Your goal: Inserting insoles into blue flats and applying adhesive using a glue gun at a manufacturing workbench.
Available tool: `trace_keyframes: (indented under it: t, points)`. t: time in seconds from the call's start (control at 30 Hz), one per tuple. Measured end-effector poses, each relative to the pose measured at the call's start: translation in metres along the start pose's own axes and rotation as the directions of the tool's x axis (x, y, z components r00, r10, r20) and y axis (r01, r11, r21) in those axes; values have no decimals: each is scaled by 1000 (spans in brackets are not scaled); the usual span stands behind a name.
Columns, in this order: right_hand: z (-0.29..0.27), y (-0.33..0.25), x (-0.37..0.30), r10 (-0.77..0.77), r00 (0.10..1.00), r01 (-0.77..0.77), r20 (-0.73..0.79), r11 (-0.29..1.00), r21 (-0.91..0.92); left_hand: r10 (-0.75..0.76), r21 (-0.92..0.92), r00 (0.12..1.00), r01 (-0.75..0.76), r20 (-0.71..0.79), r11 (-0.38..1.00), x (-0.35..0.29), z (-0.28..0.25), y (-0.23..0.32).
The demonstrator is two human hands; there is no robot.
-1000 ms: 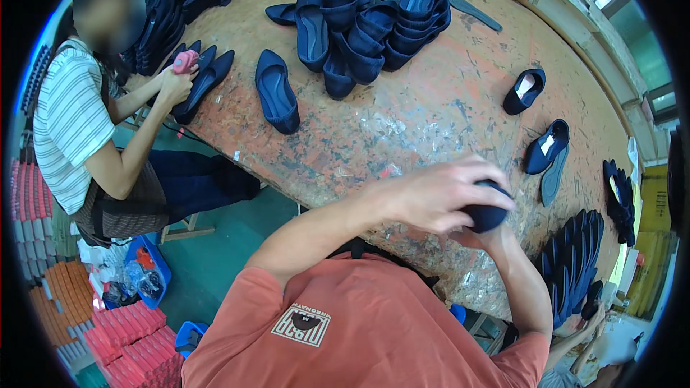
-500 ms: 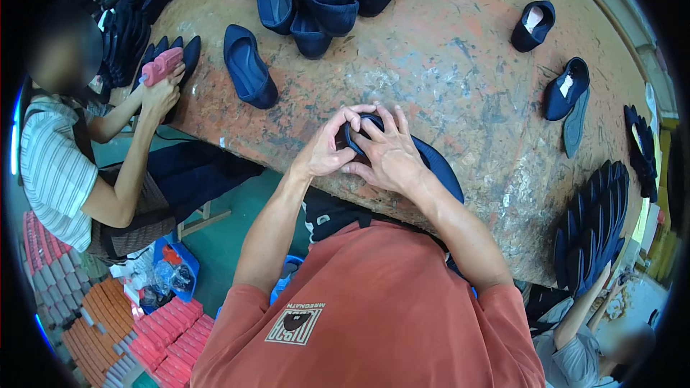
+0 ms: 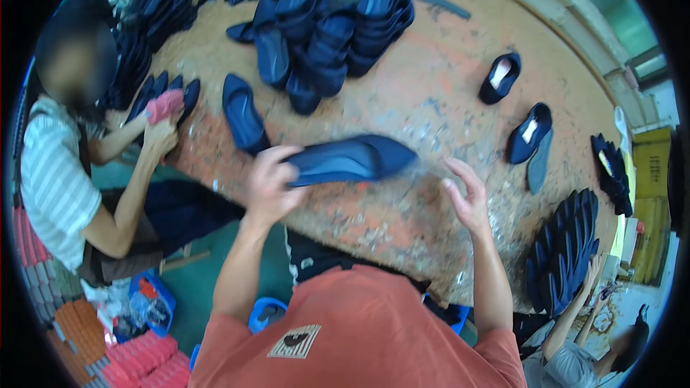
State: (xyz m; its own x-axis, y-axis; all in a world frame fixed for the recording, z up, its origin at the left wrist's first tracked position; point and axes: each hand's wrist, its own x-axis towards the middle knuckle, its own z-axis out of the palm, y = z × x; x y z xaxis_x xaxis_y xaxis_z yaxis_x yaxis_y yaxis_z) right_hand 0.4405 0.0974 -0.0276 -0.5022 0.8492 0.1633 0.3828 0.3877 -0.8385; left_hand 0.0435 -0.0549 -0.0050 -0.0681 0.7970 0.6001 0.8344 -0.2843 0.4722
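Left hand (image 3: 273, 187) holds shoe (image 3: 352, 159) by heel end, toe pointing right, over surface (image 3: 431, 111), near side of pile (image 3: 327, 43). Right hand (image 3: 468, 197) wide, free, near-right of pile, just off shoe's toe. Second shoe (image 3: 241, 111) near-left of pile; dark stack (image 3: 564, 251) well right of pile.

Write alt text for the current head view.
A person's left hand holds a dark blue pointed shoe by the heel over a worn table, the empty right hand open beyond its toe. Behind are piled similar shoes; at left a co-worker holds a pink object.
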Motion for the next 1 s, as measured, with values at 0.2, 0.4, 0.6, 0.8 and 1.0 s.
trace_keyframes:
  t: [0.2,0.4,0.6,0.8,1.0]
  points:
    - [-9,66,190,-202,966,97,-163,863,-495,-211,548,954,296,-214,782,38,-31,-58]
    - [-31,137,409,-194,976,54,-98,654,-755,-744,620,668,577,15,531,21,-31,-51]
    - [-44,200,522,56,980,-193,-190,493,-848,-242,360,950,159,199,919,200,7,-30]
    - [26,180,489,63,942,-320,-329,457,-830,-128,623,763,-406,634,669,443,151,-205]
    - [44,160,402,-179,950,-182,-258,354,-917,-441,524,298,-318,847,790,484,233,-333]
